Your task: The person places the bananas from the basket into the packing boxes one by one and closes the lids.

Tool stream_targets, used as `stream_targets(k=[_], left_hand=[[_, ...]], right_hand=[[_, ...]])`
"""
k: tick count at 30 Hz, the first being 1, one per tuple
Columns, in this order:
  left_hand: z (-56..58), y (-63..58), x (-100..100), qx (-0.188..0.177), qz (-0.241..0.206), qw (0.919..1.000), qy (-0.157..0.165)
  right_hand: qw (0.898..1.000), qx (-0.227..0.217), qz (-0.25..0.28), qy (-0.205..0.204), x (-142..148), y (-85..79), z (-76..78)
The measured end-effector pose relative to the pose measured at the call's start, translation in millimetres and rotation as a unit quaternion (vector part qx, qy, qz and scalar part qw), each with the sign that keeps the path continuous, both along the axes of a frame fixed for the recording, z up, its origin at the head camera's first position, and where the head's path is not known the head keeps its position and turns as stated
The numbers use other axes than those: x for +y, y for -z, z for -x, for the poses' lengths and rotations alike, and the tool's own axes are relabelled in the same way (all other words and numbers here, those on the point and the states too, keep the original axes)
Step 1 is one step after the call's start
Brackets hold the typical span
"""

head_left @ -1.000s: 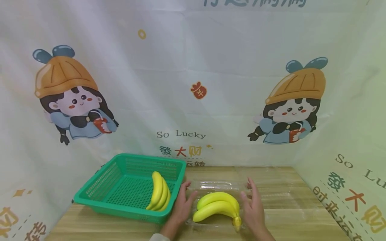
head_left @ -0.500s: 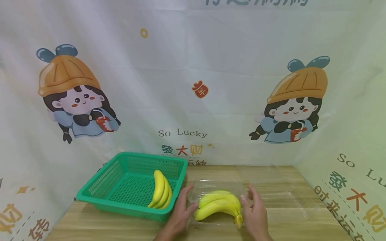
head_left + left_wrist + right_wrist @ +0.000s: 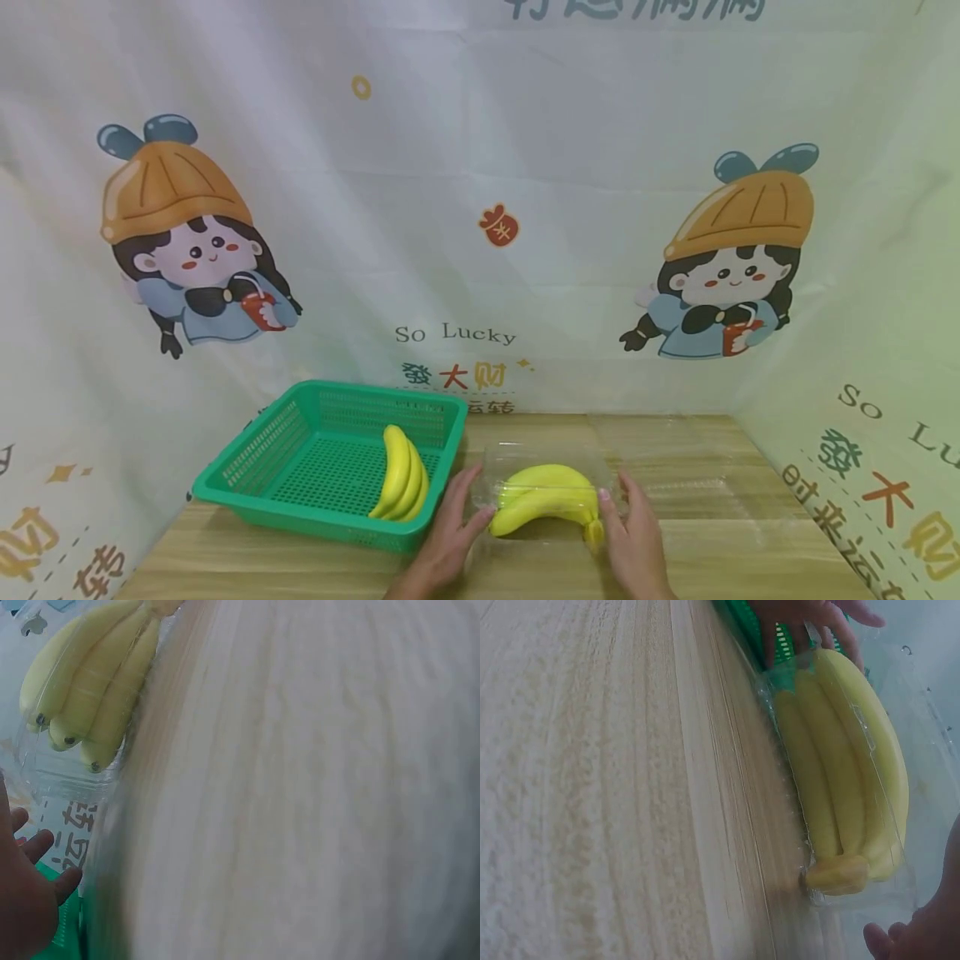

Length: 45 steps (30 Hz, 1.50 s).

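Note:
In the head view, a bunch of yellow bananas (image 3: 543,504) lies in a clear plastic box (image 3: 543,452). My left hand (image 3: 452,529) is at the box's left side, its thumb against the near left corner. At the right side, beside the stem end, is my right hand (image 3: 633,533), fingers pointing forward. Through the clear wall, the left wrist view shows the banana tips (image 3: 86,705) and my left fingers loosely spread. The right wrist view shows the stem (image 3: 838,875) near my right hand (image 3: 922,930). Clear plastic hides how firmly each hand touches the box.
A green mesh basket (image 3: 330,529) stands to the left, with another bunch of bananas (image 3: 405,475) inside. More clear plastic packaging (image 3: 705,500) lies on the wooden table (image 3: 750,567) at the right. A printed cloth (image 3: 570,275) hangs behind the table.
The boxed bananas have shifted slightly away from me, and the transparent front edge now crosses over them. Both hands have stayed at the box's sides, with the right fingers lowered a little.

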<state>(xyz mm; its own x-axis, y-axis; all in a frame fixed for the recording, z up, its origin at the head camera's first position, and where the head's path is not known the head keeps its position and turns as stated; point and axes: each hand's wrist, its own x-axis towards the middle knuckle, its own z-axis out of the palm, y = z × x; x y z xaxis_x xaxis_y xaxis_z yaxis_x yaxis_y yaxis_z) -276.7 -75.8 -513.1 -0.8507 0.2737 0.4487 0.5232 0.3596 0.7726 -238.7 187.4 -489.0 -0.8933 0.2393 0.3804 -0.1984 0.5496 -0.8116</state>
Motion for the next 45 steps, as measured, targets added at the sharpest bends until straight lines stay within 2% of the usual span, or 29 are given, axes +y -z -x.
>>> stream_targets(k=[6, 11, 16, 19, 23, 28, 31, 36, 45], left_hand=[[0.4, 2.9, 1, -0.002, -0.014, 0.9999, -0.009], [0.6, 4.4, 3, -0.002, -0.038, 0.9991, -0.018], [2.8, 5.4, 3, -0.05, -0.067, 0.9962, -0.023], [4.0, 5.1, 2, -0.097, -0.105, 0.9894, -0.026], [9.6, 5.0, 3, -0.151, -0.182, 0.9716, -0.02], [19.7, 7.0, 7, -0.185, -0.245, 0.9516, -0.012], [22.4, 6.2, 9, -0.198, -0.255, 0.9465, -0.017], [22.4, 0.2, 12, -0.226, -0.257, 0.9394, -0.024], [23.5, -2.6, 12, -0.238, -0.259, 0.9355, -0.027]], right_hand=[[0.999, -0.032, -0.019, -0.001, 0, 0.2, 3.5], [0.999, -0.038, -0.028, 0.001, -1, 1.0, 9.3], [0.998, -0.036, -0.045, 0.005, -2, -1.1, 11.8], [0.998, -0.044, -0.044, -0.002, -3, -2.8, 12.7], [0.998, -0.061, -0.022, -0.012, -2, -2.5, 14.3], [0.998, -0.067, -0.012, 0.01, 2, 1.2, 16.6], [0.997, -0.073, 0.0, 0.019, 3, 2.0, 18.5], [0.992, -0.097, 0.076, 0.025, 4, 0.1, 23.2], [0.986, -0.108, 0.126, 0.023, 4, -2.8, 23.9]])
